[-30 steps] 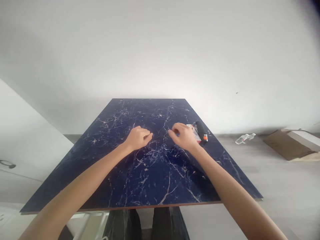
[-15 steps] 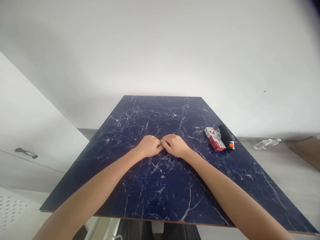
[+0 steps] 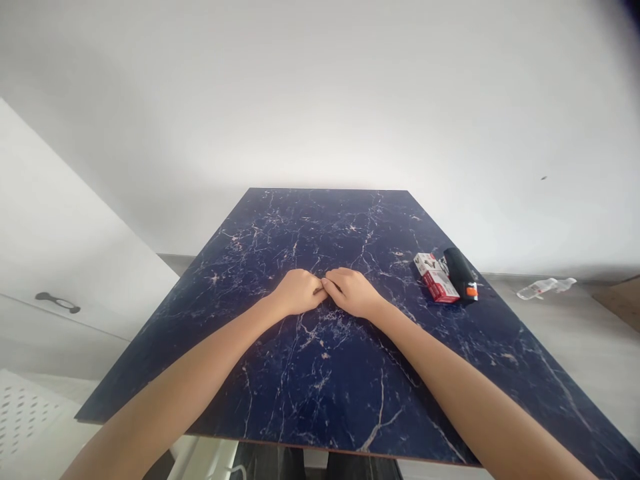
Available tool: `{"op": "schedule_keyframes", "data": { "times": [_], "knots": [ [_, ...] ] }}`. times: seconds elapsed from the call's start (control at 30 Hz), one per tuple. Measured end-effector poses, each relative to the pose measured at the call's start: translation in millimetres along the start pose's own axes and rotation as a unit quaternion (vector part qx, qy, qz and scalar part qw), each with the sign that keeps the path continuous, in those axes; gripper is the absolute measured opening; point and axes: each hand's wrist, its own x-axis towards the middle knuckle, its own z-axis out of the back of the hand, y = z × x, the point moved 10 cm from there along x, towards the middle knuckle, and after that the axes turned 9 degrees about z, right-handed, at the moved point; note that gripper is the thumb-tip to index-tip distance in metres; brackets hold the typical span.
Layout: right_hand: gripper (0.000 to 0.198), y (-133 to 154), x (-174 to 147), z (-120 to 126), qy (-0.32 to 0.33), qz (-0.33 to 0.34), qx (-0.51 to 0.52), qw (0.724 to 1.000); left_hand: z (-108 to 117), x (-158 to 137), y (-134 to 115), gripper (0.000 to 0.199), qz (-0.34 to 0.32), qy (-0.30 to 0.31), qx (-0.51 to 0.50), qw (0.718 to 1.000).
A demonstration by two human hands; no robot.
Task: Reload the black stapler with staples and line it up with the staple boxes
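Near the middle of the blue marble-patterned table (image 3: 320,387), my left hand (image 3: 299,292) rests with its fingers curled in. Beside it lies my right hand (image 3: 351,291), also closed, its thumb and fingertips touching my left hand's fingers. Nothing shows in either hand, though the undersides of the fingers are hidden. To the right of my right hand, apart from it, is a small red and white box (image 3: 437,279). A black cylindrical thing with an orange patch (image 3: 461,275) lies right beside that box.
A white wall (image 3: 320,93) stands behind the table's far edge. On the left is a white cabinet front with a dark handle (image 3: 57,302). A clear plastic bottle (image 3: 545,288) lies on the floor at right, near a brown cardboard piece (image 3: 620,303).
The view has shifted slightly, so the box, the black cylinder and the bottle appear a little farther right. Both hands keep the same pose on the table.
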Motion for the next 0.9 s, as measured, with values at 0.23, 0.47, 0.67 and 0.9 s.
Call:
{"op": "schedule_keyframes", "data": {
  "times": [0.23, 0.47, 0.67, 0.9],
  "knots": [
    [0.034, 1, 0, 1, -0.006, 0.005, -0.009, 1.0, 1, 0, 0, 0.043, -0.002, -0.011, 0.007, 1.0],
    [0.034, 0, 0, 0, -0.008, 0.004, -0.008, 1.0, 1, 0, 0, 0.043, -0.004, -0.014, 0.005, 1.0],
    [0.037, -1, 0, 0, -0.01, -0.004, -0.006, 1.0, 3, 0, 0, 0.043, 0.003, -0.022, -0.014, 1.0],
    [0.046, -16, -5, 16, -0.081, -0.074, 0.108, 0.988, 25, -2, 14, 0.048, 0.021, -0.062, -0.183, 0.981]
  ]
}}
